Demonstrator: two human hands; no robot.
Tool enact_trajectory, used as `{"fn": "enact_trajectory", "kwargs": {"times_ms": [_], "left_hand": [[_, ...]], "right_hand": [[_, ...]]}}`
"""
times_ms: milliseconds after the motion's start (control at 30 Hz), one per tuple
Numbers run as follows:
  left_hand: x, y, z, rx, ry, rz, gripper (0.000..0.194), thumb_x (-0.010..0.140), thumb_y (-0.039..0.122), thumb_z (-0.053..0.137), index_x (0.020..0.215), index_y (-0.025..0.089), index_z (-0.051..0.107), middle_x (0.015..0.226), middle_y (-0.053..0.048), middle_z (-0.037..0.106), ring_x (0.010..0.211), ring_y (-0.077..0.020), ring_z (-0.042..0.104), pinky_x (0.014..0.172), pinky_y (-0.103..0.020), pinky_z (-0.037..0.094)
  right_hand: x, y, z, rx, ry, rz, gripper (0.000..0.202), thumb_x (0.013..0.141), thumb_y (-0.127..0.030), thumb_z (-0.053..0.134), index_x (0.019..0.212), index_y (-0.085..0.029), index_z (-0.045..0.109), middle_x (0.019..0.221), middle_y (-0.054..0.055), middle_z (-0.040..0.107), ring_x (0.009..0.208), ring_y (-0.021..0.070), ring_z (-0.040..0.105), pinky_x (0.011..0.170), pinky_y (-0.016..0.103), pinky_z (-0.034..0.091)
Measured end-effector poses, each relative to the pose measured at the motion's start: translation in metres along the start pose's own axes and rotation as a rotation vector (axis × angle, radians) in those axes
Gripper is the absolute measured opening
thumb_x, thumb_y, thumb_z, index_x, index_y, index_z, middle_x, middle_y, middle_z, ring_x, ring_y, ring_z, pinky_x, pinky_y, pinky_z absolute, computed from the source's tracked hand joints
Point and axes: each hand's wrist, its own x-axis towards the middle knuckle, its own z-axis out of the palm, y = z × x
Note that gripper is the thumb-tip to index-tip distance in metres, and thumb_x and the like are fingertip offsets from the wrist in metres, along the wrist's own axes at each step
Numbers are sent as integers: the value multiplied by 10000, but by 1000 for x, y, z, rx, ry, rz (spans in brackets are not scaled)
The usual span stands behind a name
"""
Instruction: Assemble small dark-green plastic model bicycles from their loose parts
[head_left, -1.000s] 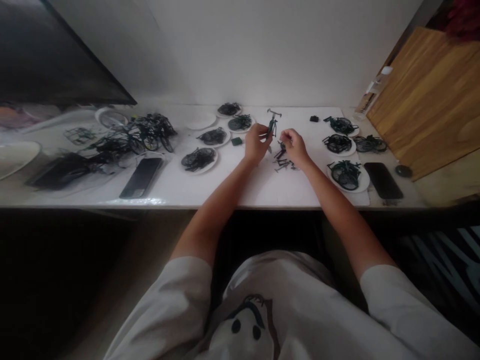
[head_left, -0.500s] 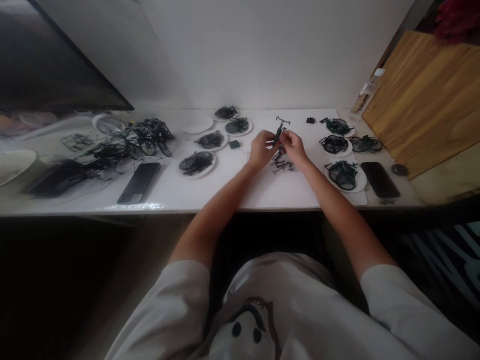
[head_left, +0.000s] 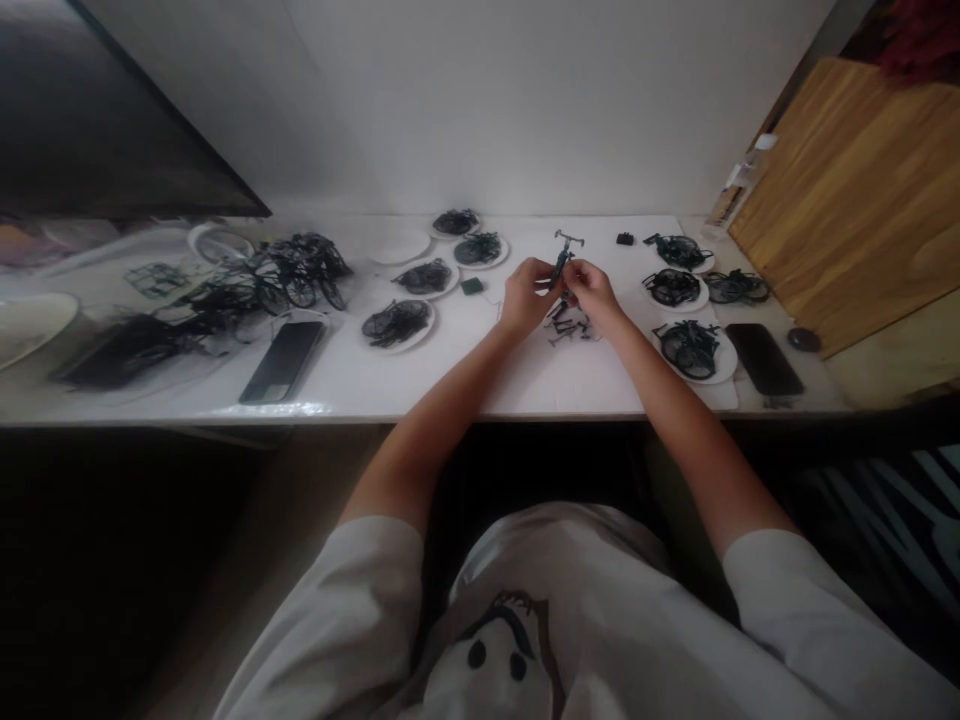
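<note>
A small dark green bicycle frame with a handlebar (head_left: 562, 262) is held up between my two hands over the white board. My left hand (head_left: 528, 293) grips it from the left, thumb and fingers pinched round it. My right hand (head_left: 591, 288) pinches the same frame from the right, the fingertips of both hands nearly touching. Several loose dark parts (head_left: 571, 328) lie on the board below my hands. Farther left is a small green block (head_left: 472, 286). A small black piece (head_left: 625, 239) lies to the right, near the board's back.
White plates of dark bicycle parts stand left (head_left: 420, 333) and right (head_left: 726, 362). Finished-looking small bicycles (head_left: 300, 268) crowd the left side. Phones lie left (head_left: 282, 362) and right (head_left: 765, 358). A bottle (head_left: 731, 195) leans near a wooden panel (head_left: 855, 200).
The whole view has shifted very slightly. Both hands keep their hold on the small frame, with no clear movement of their own.
</note>
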Motion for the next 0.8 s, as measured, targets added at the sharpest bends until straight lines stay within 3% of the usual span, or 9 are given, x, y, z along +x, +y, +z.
{"fn": "enact_trajectory", "kwargs": {"times_ms": [167,433,800], "left_hand": [[0,-4,1,11,5,4,177,960,269,825,1003,196,670,977,-42,751,861,-127,775,769,-224,689],[0,-9,1,20,14,28,169,959,244,822,1009,197,667,976,-41,749,859,-124,776,765,-220,690],[1,-10,-1,17,27,-22,197,950,254,826,990,201,641,968,-36,755,830,-123,792,744,-218,687]], "right_hand": [[3,4,-3,10,-2,-17,851,599,-1009,817,939,-240,689,814,5,655,644,122,546,492,241,457],[7,11,-7,-110,-31,-94,825,710,-1032,725,981,-255,676,791,-1,652,576,117,518,474,269,452],[5,9,-4,-207,-50,-119,850,758,-1069,633,1040,-267,627,929,67,701,745,200,639,491,310,500]]}}
